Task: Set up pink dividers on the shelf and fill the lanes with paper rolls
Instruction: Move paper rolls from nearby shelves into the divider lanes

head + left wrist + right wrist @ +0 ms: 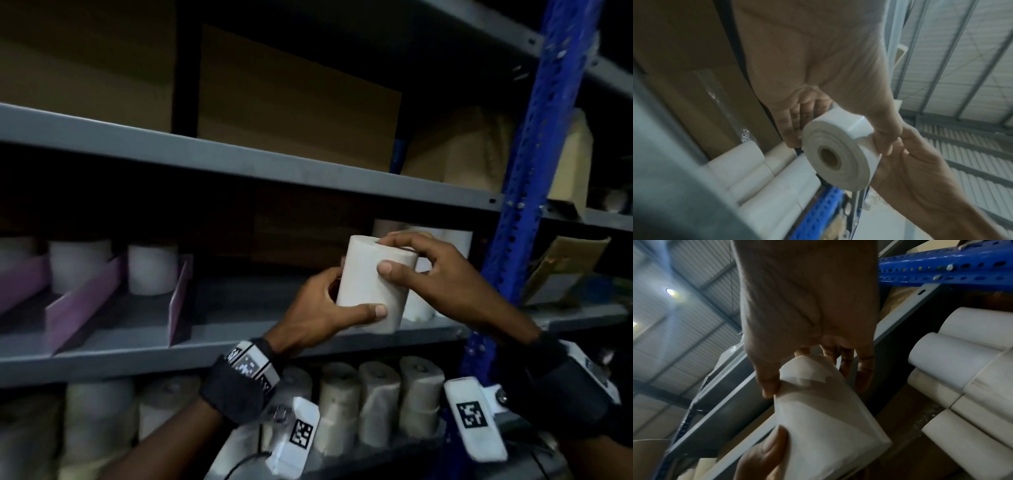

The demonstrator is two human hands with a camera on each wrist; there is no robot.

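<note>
Both hands hold one white paper roll [371, 281] upright in front of the middle shelf [239, 339]. My left hand [329, 308] grips its lower part, thumb across the front. My right hand [411, 260] pinches its top edge with thumb and fingers. The left wrist view shows the roll's [836, 151] hollow core end; the right wrist view shows its wrapped side [824, 415]. Pink dividers [82, 298] [180, 291] stand on the shelf's left part, forming lanes. One roll [152, 269] stands at the back of one lane, another roll [77, 263] in the lane to its left.
More white rolls [442, 240] stand behind the held one at the shelf's right end. A blue perforated upright [534, 171] borders them. Cardboard boxes [291, 102] fill the shelf above. Several wrapped rolls [376, 401] sit on the shelf below.
</note>
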